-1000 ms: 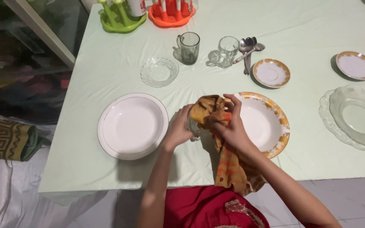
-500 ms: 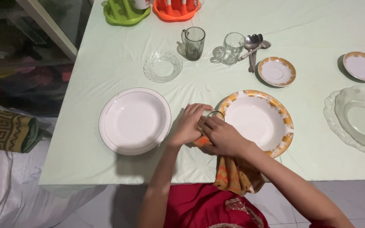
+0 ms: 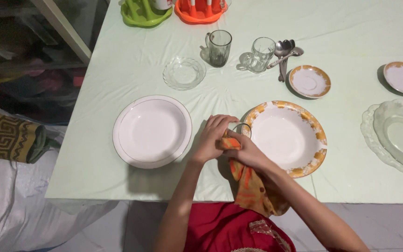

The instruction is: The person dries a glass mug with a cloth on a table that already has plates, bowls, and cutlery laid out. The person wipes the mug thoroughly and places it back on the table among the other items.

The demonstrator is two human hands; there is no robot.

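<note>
In the head view, the person is holding a small clear glass (image 3: 238, 129) just above the pale green table (image 3: 117, 84), between the white plate (image 3: 152, 131) and the gold-rimmed plate (image 3: 288, 137). The left hand (image 3: 213, 137) is wrapping around the glass from its side, fingers curled and pressed against it. The right hand (image 3: 247, 153) is pinching an orange patterned cloth (image 3: 250, 184) against the glass, the rest of the cloth hanging down off the table edge. Judging by this, the wiping of this glass is under way, not finished. Two other glasses (image 3: 220, 46), spoons (image 3: 284, 49), saucers (image 3: 309, 81) and a glass dish (image 3: 184, 73) are lying untouched farther back.
</note>
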